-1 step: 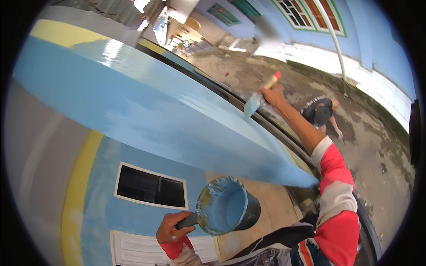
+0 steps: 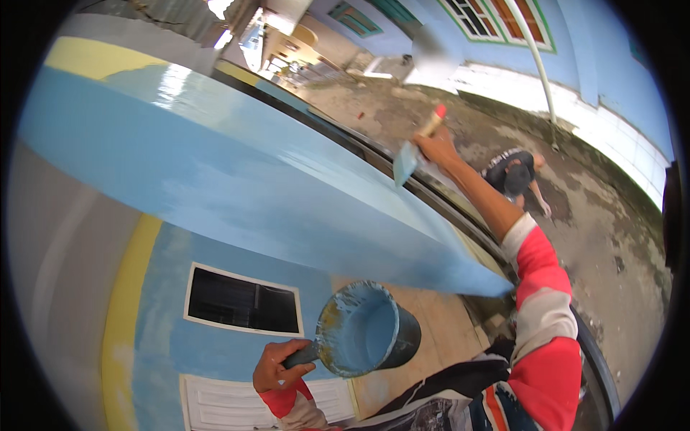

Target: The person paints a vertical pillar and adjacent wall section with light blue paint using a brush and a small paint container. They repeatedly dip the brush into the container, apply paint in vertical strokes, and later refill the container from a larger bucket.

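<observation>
My right hand [image 2: 437,149] is closed round the handle of a wide paintbrush [image 2: 406,162], its red-tipped end pointing up and away. The bristles, coated in pale blue, hang at the far edge of a long ledge [image 2: 302,172]; whether they touch it I cannot tell. Wet-looking light blue paint covers much of the ledge's top and its near side. Lower down, my left hand [image 2: 282,366] grips the stubby handle of a dark paint pot [image 2: 408,337]. Light blue paint lies inside the pot, and its rim is smeared with dried blue and yellowish paint.
Below the ledge is a blue wall with a white-framed window [image 2: 244,300] and a white door [image 2: 251,402]. A dark rail [image 2: 359,147] runs along the ledge's far side. Beyond it, down on the ground, a person in dark clothes [image 2: 514,172] crouches. A pale pole [image 2: 535,61] stands across the lane.
My right hand with the paintbrush has shifted slightly left and up in view. The left hand and the pot stay almost in place.
</observation>
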Tool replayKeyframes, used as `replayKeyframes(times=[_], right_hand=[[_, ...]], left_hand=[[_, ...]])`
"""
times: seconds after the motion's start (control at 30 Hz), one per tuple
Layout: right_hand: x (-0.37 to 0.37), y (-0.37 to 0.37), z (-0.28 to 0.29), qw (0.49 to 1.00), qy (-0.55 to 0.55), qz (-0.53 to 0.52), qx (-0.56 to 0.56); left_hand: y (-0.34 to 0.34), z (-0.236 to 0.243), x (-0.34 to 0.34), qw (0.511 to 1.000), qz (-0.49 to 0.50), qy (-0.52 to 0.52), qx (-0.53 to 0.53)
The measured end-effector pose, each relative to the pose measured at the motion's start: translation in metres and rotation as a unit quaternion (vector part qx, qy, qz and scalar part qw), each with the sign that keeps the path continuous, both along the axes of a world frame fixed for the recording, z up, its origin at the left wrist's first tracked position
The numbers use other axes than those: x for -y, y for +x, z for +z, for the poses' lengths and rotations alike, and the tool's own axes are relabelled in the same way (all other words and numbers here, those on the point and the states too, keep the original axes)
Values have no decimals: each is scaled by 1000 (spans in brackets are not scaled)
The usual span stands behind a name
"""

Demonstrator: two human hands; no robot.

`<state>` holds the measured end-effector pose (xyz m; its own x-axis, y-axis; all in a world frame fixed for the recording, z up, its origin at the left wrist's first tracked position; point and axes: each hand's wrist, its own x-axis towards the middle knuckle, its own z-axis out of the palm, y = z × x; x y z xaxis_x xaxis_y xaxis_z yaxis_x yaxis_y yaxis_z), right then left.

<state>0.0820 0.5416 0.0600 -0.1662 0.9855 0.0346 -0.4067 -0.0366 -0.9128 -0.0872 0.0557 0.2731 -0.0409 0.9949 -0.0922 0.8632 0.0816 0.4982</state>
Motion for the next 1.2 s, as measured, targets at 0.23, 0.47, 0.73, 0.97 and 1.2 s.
replayKeyframes(times=[0.23, 0.47, 0.73, 0.97, 1.2], right_hand=[[23, -56, 90, 893, 419, 2, 166], [46, 36, 127, 964, 201, 34, -168], [132, 106, -26, 971, 102, -39, -211], [240, 153, -116, 978, -4, -148, -150], [317, 206, -124, 982, 14, -190, -5]], left_hand=[[-21, 4, -16, 999, -45, -30, -8], [-32, -11, -9, 999, -25, -47, 3], [-22, -105, -5, 994, 26, -107, 28], [-30, -204, 16, 978, 31, -175, 107], [-36, -312, 59, 957, 72, -208, 191]])
